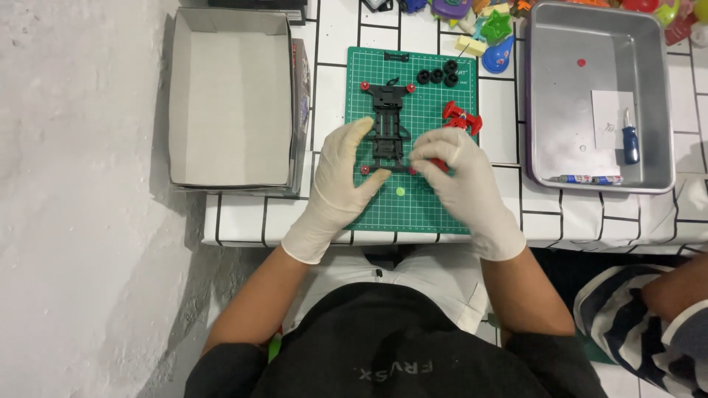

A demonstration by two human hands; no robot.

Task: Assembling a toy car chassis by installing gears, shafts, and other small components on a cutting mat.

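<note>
A black toy car chassis (389, 121) with small red rollers at its corners lies on a green cutting mat (431, 210). My left hand (343, 177), in a white glove, rests against the chassis's near left side. My gloved right hand (453, 173) pinches a small red part at the chassis's near right corner. A red plastic piece (463, 116) lies on the mat just beyond my right hand. Three black tyres (438, 74) sit at the mat's far right. A small yellow-green dot (400, 191) lies on the mat between my hands.
An open cardboard box (232, 96) stands to the left. A metal tray (597, 96) on the right holds a blue-handled screwdriver (630, 140), a white paper and a pen. Colourful toys (495, 33) crowd the far edge. Another person's striped sleeve (634, 317) shows at the lower right.
</note>
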